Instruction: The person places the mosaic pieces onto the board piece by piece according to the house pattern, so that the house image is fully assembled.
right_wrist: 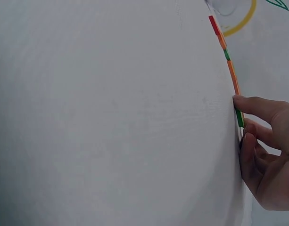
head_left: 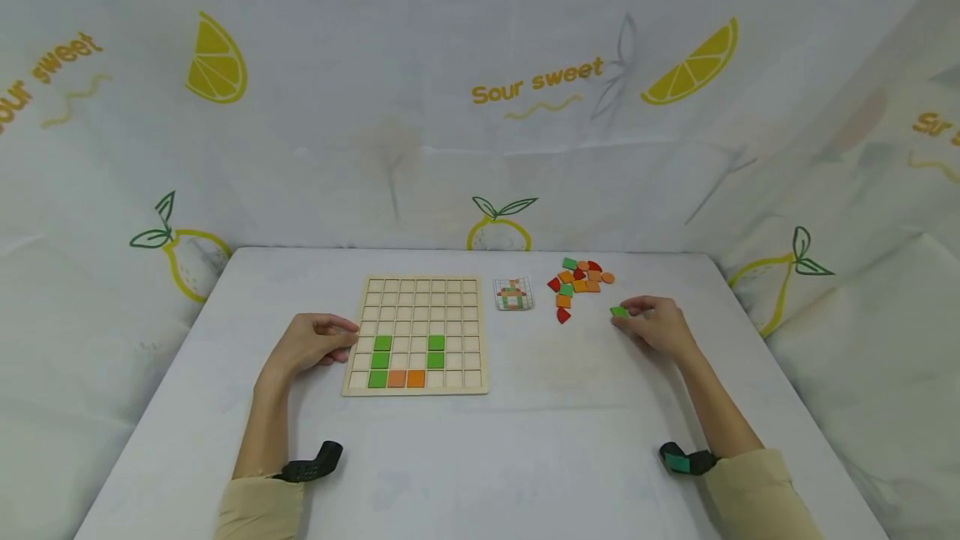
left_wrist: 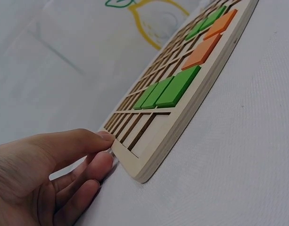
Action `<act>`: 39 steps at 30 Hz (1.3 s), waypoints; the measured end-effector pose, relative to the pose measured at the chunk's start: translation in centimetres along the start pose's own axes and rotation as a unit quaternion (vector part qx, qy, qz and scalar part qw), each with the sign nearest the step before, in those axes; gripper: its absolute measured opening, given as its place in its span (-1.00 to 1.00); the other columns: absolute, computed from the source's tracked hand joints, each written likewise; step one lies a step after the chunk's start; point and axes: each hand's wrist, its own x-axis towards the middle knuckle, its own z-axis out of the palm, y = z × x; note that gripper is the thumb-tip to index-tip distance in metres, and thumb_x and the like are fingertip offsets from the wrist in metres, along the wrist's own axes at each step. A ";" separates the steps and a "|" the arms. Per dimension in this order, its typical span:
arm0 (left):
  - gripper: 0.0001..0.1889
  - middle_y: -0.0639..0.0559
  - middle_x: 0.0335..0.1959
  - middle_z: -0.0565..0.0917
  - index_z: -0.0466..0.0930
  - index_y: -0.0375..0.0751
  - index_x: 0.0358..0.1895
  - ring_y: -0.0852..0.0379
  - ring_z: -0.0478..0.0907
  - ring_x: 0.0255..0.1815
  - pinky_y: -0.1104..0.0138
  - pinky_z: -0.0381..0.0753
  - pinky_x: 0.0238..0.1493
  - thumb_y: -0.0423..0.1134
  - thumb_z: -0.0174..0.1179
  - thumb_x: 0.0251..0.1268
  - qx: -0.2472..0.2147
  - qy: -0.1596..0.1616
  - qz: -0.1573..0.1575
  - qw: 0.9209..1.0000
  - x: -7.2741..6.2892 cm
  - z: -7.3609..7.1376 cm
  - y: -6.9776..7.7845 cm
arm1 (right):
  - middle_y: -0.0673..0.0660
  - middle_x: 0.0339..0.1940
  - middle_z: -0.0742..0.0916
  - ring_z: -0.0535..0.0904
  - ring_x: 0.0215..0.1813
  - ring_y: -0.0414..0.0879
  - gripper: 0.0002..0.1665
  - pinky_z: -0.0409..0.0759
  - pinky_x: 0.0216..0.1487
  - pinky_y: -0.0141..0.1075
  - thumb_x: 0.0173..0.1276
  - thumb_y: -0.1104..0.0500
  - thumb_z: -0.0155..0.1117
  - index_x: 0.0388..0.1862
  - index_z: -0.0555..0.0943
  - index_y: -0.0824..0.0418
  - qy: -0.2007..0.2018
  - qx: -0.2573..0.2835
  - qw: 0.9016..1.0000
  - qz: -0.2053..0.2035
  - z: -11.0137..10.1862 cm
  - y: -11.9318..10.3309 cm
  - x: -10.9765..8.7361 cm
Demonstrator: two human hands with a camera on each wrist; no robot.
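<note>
A wooden grid board lies left of centre in the head view. In its lower cells sit several green square tiles and two orange tiles. My left hand holds the board's left edge, its thumb on the rim and the other fingers beside and below it. On the right, my right hand pinches a green tile at the table surface. That green tile shows edge-on in the right wrist view, between thumb and fingers.
Several loose red, orange and green pieces lie in a cluster left of the right hand. A small pattern card is between them and the board. Behind the white table hangs a lemon-print cloth.
</note>
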 end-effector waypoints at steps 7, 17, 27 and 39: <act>-0.65 0.12 -0.43 0.78 0.78 -0.29 0.14 0.23 0.70 -0.46 0.38 0.65 -0.39 -0.14 0.42 0.46 0.000 -0.001 0.006 1.000 0.0 0.0 0.0 | 0.30 -0.03 0.73 0.54 -0.43 -0.13 -0.43 0.57 -0.43 -0.35 0.43 0.00 0.55 0.21 0.70 0.39 0.012 0.012 1.000 0.004 0.0 -0.3 -0.4; -0.65 0.12 -0.44 0.78 0.78 -0.29 0.13 0.22 0.71 -0.46 0.36 0.67 -0.38 -0.13 0.43 0.45 -0.002 -0.001 0.007 1.000 0.1 0.0 -0.1 | 0.34 0.05 0.75 0.52 -0.30 -0.05 -0.42 0.53 -0.38 -0.36 0.42 -0.08 0.57 0.18 0.72 0.33 0.012 0.016 0.999 -0.036 0.2 -1.7 -1.0; -0.64 0.13 -0.46 0.78 0.77 -0.29 0.14 0.22 0.71 -0.46 0.35 0.67 -0.37 -0.11 0.43 0.45 0.000 -0.001 0.011 1.000 0.1 -0.1 -0.2 | 0.42 0.12 0.78 0.77 -0.37 0.03 -0.46 0.70 -0.39 -0.31 0.43 0.00 0.57 0.23 0.70 0.31 -0.026 0.054 0.995 -0.082 1.4 -5.2 -2.2; -0.63 0.13 -0.47 0.78 0.77 -0.29 0.13 0.21 0.72 -0.45 0.36 0.68 -0.36 -0.12 0.46 0.43 0.002 0.000 0.011 1.000 0.3 -0.1 -0.4 | 0.35 0.06 0.79 0.79 -0.43 0.18 -0.56 0.68 -0.47 -0.30 0.36 0.16 0.60 0.15 0.74 0.30 -0.095 0.079 0.979 -0.159 5.0 -10.5 -3.4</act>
